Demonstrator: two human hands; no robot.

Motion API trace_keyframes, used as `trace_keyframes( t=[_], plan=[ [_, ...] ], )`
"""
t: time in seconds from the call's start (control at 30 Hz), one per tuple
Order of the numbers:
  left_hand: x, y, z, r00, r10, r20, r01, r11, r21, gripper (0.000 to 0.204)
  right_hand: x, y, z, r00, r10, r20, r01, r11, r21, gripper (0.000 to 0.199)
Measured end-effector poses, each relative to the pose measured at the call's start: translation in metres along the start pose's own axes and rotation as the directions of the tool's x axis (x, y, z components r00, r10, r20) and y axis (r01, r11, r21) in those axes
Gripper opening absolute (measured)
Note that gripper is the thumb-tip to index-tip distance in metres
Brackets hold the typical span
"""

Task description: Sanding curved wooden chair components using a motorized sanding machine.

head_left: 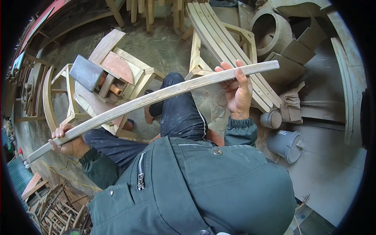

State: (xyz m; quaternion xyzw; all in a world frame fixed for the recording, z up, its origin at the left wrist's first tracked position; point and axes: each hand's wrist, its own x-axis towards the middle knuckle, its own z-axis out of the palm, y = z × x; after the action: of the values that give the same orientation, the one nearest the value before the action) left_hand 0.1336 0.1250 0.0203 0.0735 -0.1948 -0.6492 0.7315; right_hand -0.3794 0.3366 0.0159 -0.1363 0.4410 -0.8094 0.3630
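A long, slightly curved wooden slat point(156, 96) lies across my front, its right end higher in the picture than its left. My left hand point(72, 141) is closed round it near the left end. Toward the other end, my right hand point(238, 92) grips it between thumb and fingers, palm facing up. Beyond the slat, on a wooden stand point(137, 80), sits a grey block-shaped piece point(86, 72) with an orange cylindrical part point(115, 89) beside it. Several similar curved slats with small holes point(223, 39) rest side by side on a wooden frame at the far right.
A grey lidded bucket point(285, 145) and a smaller can point(271, 119) stand at my right. Behind them are a large round drum-like opening point(270, 31) and leaning boards point(295, 51). Wooden frames point(49, 98) crowd the left; many thin wooden pieces point(58, 211) lie piled at lower left.
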Motion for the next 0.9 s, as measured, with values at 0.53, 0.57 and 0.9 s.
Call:
trace_keyframes(
  t=[0.53,0.57,0.9],
  plan=[
    [-0.110,-0.179,0.011,0.553,-0.545,-0.630,0.649,0.756,-0.084,0.020,-0.071,0.094,0.151,0.738,-0.071,0.671,0.139,0.989,-0.048,0.087],
    [-0.121,-0.199,0.005,0.406,-0.624,-0.667,0.625,0.723,-0.296,0.036,-0.073,0.111,0.149,0.709,-0.123,0.695,0.239,0.969,-0.071,0.079],
    [-0.067,-0.149,0.101,0.851,-0.524,0.007,0.407,0.669,0.622,0.067,-0.035,-0.017,0.141,0.695,-0.039,0.718,0.690,0.316,-0.651,0.061]
  ],
)
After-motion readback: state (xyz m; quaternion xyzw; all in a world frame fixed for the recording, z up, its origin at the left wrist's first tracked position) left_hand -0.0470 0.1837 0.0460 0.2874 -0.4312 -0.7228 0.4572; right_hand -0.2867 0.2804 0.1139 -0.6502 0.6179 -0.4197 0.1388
